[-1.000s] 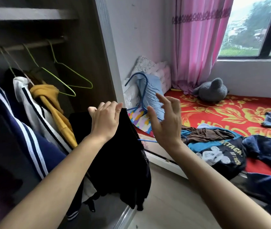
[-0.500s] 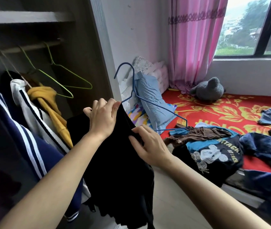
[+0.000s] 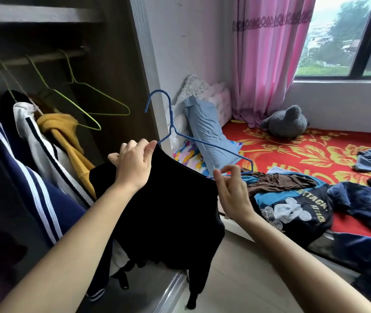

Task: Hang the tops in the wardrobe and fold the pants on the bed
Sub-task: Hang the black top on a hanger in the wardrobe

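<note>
A black top (image 3: 168, 208) hangs in front of me at the open wardrobe (image 3: 103, 71), with a blue wire hanger (image 3: 171, 123) poking out of its neck, hook up. My left hand (image 3: 133, 162) grips the top's upper edge and the hanger's left shoulder. My right hand (image 3: 231, 190) pinches the fabric and the hanger's wire at the right shoulder. On the bed (image 3: 293, 152) lie a blue and black printed top (image 3: 293, 211), a brown garment (image 3: 277, 182) and blue jeans (image 3: 365, 202).
On the wardrobe rail (image 3: 28, 59) hang two bare green hangers (image 3: 94, 102), a yellow top (image 3: 67, 136), a white striped jacket (image 3: 37, 141) and a navy striped jacket (image 3: 22, 184). A blue pillow (image 3: 207, 132) and grey plush toy (image 3: 286, 122) sit on the bed by the pink curtain (image 3: 268, 57).
The blue hanger has gone into the black top, and its hook stands up above the neck. My right hand moved from open air to pinching the right shoulder.
</note>
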{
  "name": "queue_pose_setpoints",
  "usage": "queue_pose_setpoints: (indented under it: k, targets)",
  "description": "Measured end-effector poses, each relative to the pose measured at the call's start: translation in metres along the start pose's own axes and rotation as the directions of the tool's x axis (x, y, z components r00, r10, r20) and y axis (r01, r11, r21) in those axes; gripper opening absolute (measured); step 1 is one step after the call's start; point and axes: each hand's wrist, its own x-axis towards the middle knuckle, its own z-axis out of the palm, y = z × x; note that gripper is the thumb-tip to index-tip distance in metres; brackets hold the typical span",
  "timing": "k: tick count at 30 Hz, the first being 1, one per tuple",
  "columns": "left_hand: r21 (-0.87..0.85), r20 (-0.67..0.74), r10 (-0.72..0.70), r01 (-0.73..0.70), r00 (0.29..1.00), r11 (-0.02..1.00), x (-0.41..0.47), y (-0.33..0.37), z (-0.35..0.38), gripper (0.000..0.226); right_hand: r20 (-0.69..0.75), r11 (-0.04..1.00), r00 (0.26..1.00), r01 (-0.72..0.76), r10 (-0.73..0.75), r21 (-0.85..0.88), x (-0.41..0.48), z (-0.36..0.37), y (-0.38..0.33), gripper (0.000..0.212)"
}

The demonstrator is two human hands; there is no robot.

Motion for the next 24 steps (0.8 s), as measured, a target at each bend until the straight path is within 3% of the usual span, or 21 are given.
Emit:
queue_pose_setpoints:
  k: [2,5,7,12,15,18,21,24]
  targets:
    - [-0.047,0.020,0.001,0.000,1.000,0.999,0.000,-0.001,0.001,0.054,-0.086,0.985,0.983,-0.159,0.165,0.067,0.002,0.004,-0.006,0.029]
    - [-0.142,0.048,0.012,-0.005,0.999,0.990,-0.001,0.000,0.000,0.057,-0.033,0.979,0.979,-0.202,0.202,0.016,0.004,0.003,-0.009,0.046]
    - [-0.190,0.077,0.034,-0.019,0.996,0.982,-0.002,0.000,0.001,0.055,0.002,0.988,0.990,-0.140,0.140,-0.071,0.007,0.000,-0.008,0.033]
    - [-0.176,0.076,0.015,-0.001,0.997,0.984,-0.009,0.002,0.014,0.052,0.175,0.956,0.983,0.105,-0.058,-0.275,-0.001,-0.001,-0.005,0.025]
    - [-0.255,0.099,-0.042,0.066,0.994,0.965,-0.009,-0.001,0.017,0.049,0.074,0.788,0.958,0.272,-0.279,-0.553,-0.005,-0.009,-0.010,0.034]
    - [-0.316,0.108,-0.052,0.084,0.993,0.945,-0.009,-0.001,0.016,0.048,-0.066,0.631,0.862,0.314,-0.503,-0.710,0.009,-0.022,-0.018,0.038]
    - [-0.291,0.080,-0.016,0.039,0.997,0.956,-0.013,0.002,0.018,0.045,-0.109,0.658,0.852,0.308,-0.513,-0.687,0.030,-0.036,-0.019,0.055]
    - [-0.265,0.014,0.037,-0.032,0.999,0.964,-0.016,0.010,0.020,0.050,0.046,0.699,0.928,0.311,-0.370,-0.644,0.044,-0.038,-0.018,0.048]
